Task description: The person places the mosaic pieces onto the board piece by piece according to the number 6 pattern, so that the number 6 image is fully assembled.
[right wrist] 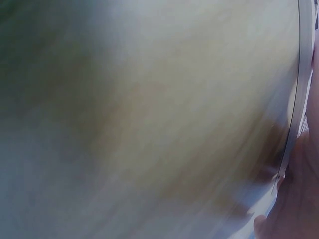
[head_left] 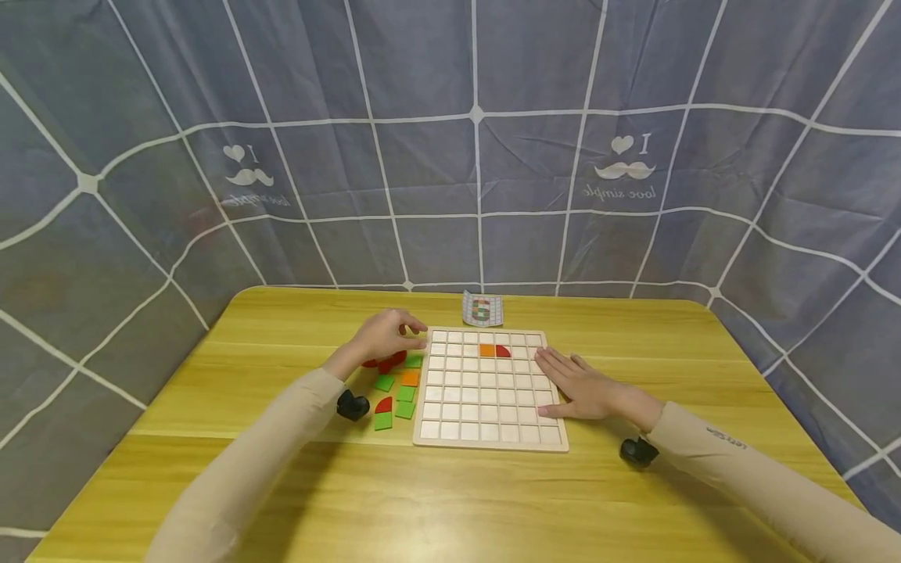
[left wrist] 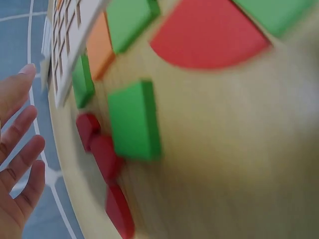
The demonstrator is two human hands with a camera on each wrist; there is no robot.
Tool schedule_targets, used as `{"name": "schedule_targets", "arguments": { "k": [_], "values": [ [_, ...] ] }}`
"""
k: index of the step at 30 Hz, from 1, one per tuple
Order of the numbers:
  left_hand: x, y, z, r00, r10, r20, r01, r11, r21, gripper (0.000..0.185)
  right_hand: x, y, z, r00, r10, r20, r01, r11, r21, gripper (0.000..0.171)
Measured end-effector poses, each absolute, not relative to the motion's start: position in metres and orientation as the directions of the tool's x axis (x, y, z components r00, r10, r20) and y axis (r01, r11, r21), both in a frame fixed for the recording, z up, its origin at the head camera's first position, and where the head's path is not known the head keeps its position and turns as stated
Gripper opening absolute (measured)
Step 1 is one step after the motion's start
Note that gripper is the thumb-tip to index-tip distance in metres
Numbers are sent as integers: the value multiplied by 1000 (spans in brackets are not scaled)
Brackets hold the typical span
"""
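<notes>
So the left hand [head_left: 385, 335] hovers with fingers loosely spread, gripping nothing, right above the loose green, orange and red flat wooden tiles [head_left: 396, 389] lying on the yellow wooden table [head_left: 211, 391]. Beside them sits the white wooden grid board [head_left: 486, 407], two tiles in its top rows. The right hand [head_left: 581, 385] rests flat, fingers straight, on the board's right edge.
</notes>
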State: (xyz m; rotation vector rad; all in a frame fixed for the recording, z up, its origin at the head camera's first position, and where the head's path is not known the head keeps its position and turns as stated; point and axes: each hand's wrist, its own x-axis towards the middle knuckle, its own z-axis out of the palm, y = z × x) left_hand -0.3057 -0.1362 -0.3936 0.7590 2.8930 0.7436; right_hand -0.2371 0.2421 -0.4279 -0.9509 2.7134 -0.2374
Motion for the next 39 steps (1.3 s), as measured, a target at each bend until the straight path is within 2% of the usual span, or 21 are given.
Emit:
{"name": "schedule_targets", "arguments": {
  "k": [18,39],
  "values": [
    [-285,-200,-406,-910,400,106,402,793,458,32,-239,244,-430,-753,-634,-178,-596,771,-224,95],
    [-271,-219,-420,-947,315,66,310,836,453,31,-237,241,-426,-750,-636,-180,-597,769,-230,93]
  ]
}}
